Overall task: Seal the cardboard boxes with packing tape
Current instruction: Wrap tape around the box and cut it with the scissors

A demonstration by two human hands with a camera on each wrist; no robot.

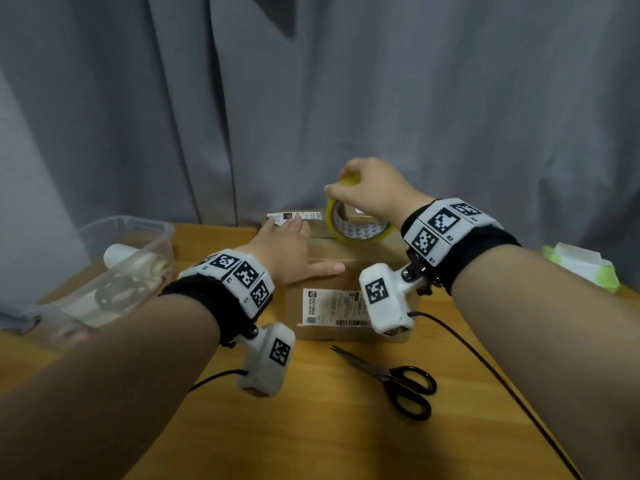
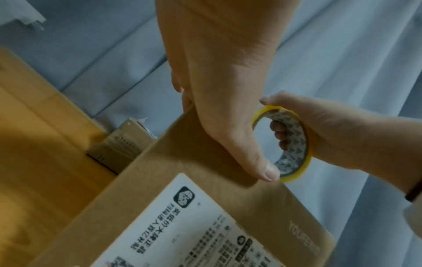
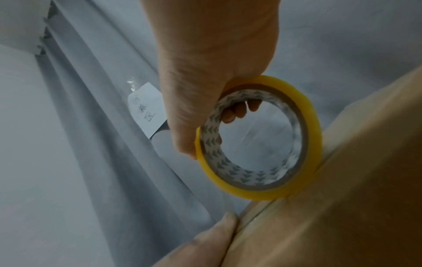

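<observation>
A brown cardboard box (image 1: 349, 268) with a white shipping label (image 1: 332, 307) on its front stands mid-table. My left hand (image 1: 289, 244) lies flat on the box top, fingers straight, thumb along the front edge. My right hand (image 1: 367, 188) grips a yellow-edged roll of clear packing tape (image 1: 358, 223), fingers curled through its core, and the roll stands on edge on the box top. In the right wrist view the tape roll (image 3: 260, 137) touches the box (image 3: 342, 198) at its seam. A second, smaller box (image 1: 294, 218) sits behind.
Black-handled scissors (image 1: 394, 379) lie on the wooden table (image 1: 311, 427) in front of the box. A clear plastic bin (image 1: 114, 271) with rolls stands at the left. A green-and-white packet (image 1: 585, 261) is at the right edge. A grey curtain (image 1: 311, 98) hangs behind.
</observation>
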